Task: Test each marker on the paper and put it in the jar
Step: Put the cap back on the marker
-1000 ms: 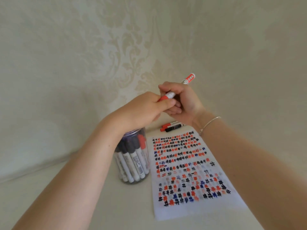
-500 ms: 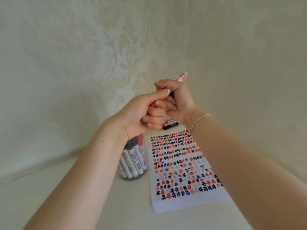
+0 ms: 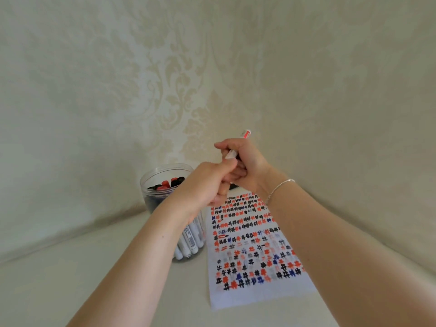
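Markers with white barrels already crowd the clear plastic jar point(image 3: 165, 178) on our pale tabletop point(image 3: 70, 279), and the white paper sheet point(image 3: 250, 246) is nearly filled with red, black and blue marks. Our right hand point(image 3: 247, 166) grips 1 red-and-white marker point(image 3: 237, 147) above the paper's far end while our left hand point(image 3: 207, 185) curls at its front end. Compared with 0.5 s ago, both hands sit lower and the jar's open mouth is uncovered.

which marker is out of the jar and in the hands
The white marker with the red end, gripped by the right hand; the others stand inside the jar.
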Demonstrator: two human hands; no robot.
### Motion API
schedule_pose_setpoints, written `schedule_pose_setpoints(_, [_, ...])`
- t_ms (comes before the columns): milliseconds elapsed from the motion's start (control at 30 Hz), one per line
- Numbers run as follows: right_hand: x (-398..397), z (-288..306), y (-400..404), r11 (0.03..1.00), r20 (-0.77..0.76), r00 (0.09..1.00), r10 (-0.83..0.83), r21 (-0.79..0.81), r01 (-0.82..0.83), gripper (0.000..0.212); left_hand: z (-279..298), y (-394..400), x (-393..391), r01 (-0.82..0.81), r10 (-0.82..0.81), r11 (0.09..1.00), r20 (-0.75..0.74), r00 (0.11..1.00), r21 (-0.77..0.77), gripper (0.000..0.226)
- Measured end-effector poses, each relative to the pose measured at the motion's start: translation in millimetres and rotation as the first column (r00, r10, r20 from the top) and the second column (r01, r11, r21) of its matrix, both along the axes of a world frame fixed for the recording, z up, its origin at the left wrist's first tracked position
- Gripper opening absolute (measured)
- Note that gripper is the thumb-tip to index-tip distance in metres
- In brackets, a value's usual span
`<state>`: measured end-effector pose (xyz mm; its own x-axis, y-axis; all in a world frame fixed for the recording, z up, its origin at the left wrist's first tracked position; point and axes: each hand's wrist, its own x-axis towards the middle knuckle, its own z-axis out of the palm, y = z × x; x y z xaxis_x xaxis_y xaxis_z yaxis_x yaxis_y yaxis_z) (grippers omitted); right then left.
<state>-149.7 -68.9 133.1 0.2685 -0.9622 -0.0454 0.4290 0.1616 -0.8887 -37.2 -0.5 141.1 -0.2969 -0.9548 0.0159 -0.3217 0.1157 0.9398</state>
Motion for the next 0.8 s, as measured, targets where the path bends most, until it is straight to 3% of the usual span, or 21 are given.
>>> schedule_pose_setpoints(67, [-8,0,-1,0.982,-0.117,0.976,-0.186,0.021,0.190,0.033,-6,3,-2,0.024,0.034,0.986,0.344,0.938,-0.163,0.046])
schedule_pose_setpoints(100, [-12,-3,0,0.939,-0.296,0.892,-0.342,-0.072,0.337,0.026,-11,3,-3,0.041,0.036,0.985,0.430,0.902,-0.168,0.043])
schedule_pose_setpoints(133, [-16,-11,-1,0.837,-0.458,0.702,-0.546,-0.275,0.472,0.029,-17,4,-5,0.045,0.034,0.988,0.490,0.871,-0.148,0.040])
schedule_pose_setpoints(167, [-18,-20,-2,0.661,-0.459,0.477,-0.750,-0.546,0.514,0.033,-23,4,-7,0.040,0.041,0.990,0.543,0.838,-0.136,0.039])
schedule_pose_setpoints(200, [-18,-29,1,0.446,-0.316,0.352,-0.881,-0.803,0.395,0.031,-27,4,-9,0.033,0.058,0.989,0.591,0.805,-0.142,0.038])
schedule_pose_setpoints(233, [-18,-36,5,0.342,-0.255,0.359,-0.898,-0.917,0.205,0.032,-30,3,-11,0.034,0.078,0.985,0.623,0.778,-0.166,0.037])
schedule_pose_setpoints(267, [-19,-45,7,0.329,-0.302,0.403,-0.864,-0.944,-0.002,0.040,-32,1,-11,0.045,0.099,0.978,0.641,0.761,-0.205,0.035])
schedule_pose_setpoints(300, [-21,-54,6,0.381,-0.415,0.383,-0.825,-0.910,-0.165,0.050,-34,-1,-11,0.062,0.117,0.968,0.654,0.748,-0.244,0.031])
schedule_pose_setpoints(333, [-24,-63,6,0.466,-0.538,0.293,-0.790,-0.838,-0.283,0.055,-35,-4,-9,0.076,0.132,0.959,0.667,0.733,-0.273,0.028])
schedule_pose_setpoints(367, [-27,-70,8,0.499,-0.577,0.187,-0.795,-0.797,-0.341,0.053,-38,-7,-8,0.088,0.139,0.954,0.681,0.719,-0.288,0.025])
schedule_pose_setpoints(400, [-29,-75,10,0.459,-0.534,0.095,-0.840,-0.794,-0.400,0.043,-42,-10,-6,0.100,0.137,0.952,0.698,0.703,-0.288,0.023])
schedule_pose_setpoints(433, [-28,-79,14,0.422,-0.497,0.063,-0.866,-0.792,-0.442,0.036,-46,-12,-6,0.113,0.127,0.954,0.719,0.684,-0.276,0.021])
schedule_pose_setpoints(500, [-24,-84,25,0.446,-0.497,0.015,-0.867,-0.790,-0.421,0.047,-55,-15,-7,0.123,0.108,0.961,0.745,0.658,-0.248,0.018])
schedule_pose_setpoints(567, [-24,-87,29,0.484,-0.533,0.010,-0.846,-0.776,-0.404,0.049,-64,-14,-10,0.120,0.106,0.962,0.745,0.659,-0.243,0.018])
schedule_pose_setpoints(600, [-27,-89,31,0.557,-0.616,0.003,-0.788,-0.715,-0.422,0.046,-68,-13,-9,0.131,0.110,0.958,0.750,0.652,-0.255,0.019])
schedule_pose_setpoints(667, [-34,-93,36,0.606,-0.693,0.000,-0.721,-0.630,-0.487,0.039,-77,-9,-6,0.172,0.133,0.940,0.778,0.614,-0.296,0.021])
schedule_pose_setpoints(800, [-41,-101,49,0.645,-0.810,0.093,-0.578,-0.524,-0.556,0.016,-97,-5,3,0.264,0.181,0.897,0.841,0.510,-0.354,0.026])
